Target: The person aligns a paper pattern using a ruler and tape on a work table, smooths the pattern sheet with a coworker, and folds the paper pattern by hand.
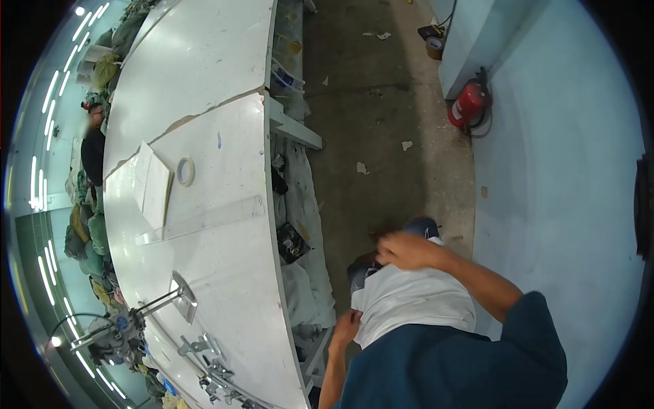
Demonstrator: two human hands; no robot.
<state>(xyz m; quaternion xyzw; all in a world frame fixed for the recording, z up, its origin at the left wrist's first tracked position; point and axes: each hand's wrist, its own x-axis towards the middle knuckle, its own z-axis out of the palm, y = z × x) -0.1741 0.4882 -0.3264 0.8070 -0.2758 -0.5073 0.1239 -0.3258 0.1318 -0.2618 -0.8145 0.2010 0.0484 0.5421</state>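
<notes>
A white cloth (415, 300) lies across the front of my waist and lap, below my dark teal shirt. At its left edge my left hand (349, 325) is closed, with the fingertips pinching the cloth. My right hand (407, 250) is over the far edge of the cloth, above my legs. Its fingers are curled and slightly blurred, and what they hold, if anything, is hidden. A dark shoe or trouser part (422, 227) shows just beyond the right hand.
To my left runs a long white table (231, 286) with a clear ruler (204, 219), a tape roll (184, 172), a paper pad (155, 184) and a metal cutting machine (122, 334). A fire extinguisher (468, 105) stands by the right wall. Another person (93, 150) is beyond the table.
</notes>
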